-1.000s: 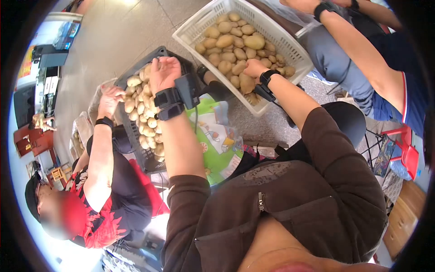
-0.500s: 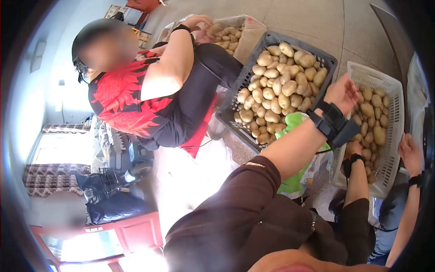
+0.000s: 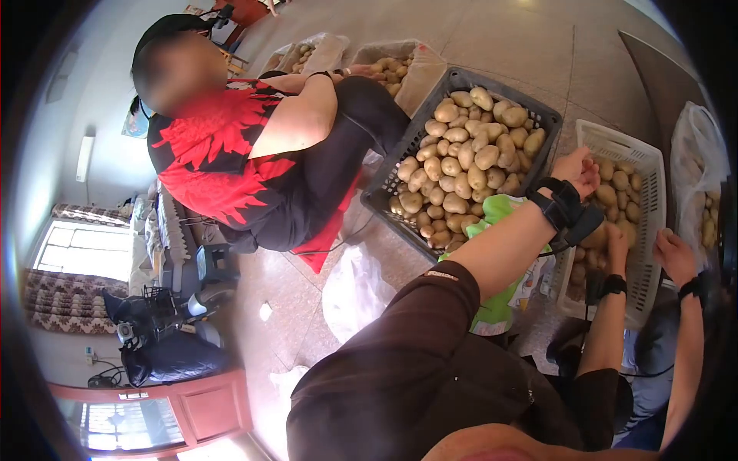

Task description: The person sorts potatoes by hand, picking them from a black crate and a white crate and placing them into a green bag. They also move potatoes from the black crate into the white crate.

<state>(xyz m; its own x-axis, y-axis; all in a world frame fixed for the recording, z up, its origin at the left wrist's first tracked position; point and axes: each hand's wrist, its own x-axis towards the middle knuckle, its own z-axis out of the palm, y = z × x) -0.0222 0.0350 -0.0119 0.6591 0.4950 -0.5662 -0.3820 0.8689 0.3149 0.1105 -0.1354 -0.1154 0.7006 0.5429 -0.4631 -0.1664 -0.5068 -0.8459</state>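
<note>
My left hand [image 3: 576, 173], a black device strapped at its wrist, hovers over the near-left edge of a white slatted crate [image 3: 655, 184] of potatoes. Its fingers are loosely curled, and I see nothing between them. Lower in the same crate is my right hand [image 3: 616, 244], its fingers bent around a potato [image 3: 593, 237] among the others; part of that grip is hidden. To the left stands a black crate [image 3: 553, 119] heaped with potatoes [image 3: 465, 157]. A green and white bag [image 3: 492, 307] lies beneath my left forearm.
Another person's hand [image 3: 676, 257] is at the white crate's right side, near a clear plastic bag [image 3: 696, 146]. A seated person in red and black [image 3: 223, 169] reaches toward a lined box of potatoes [image 3: 430, 73]. A white plastic bag [image 3: 354, 288] lies on the floor.
My view has shifted slightly. My right hand has risen a little from among the potatoes. The seated person's arm has lowered, and the co-worker's hand at right has moved closer to the crate.
</note>
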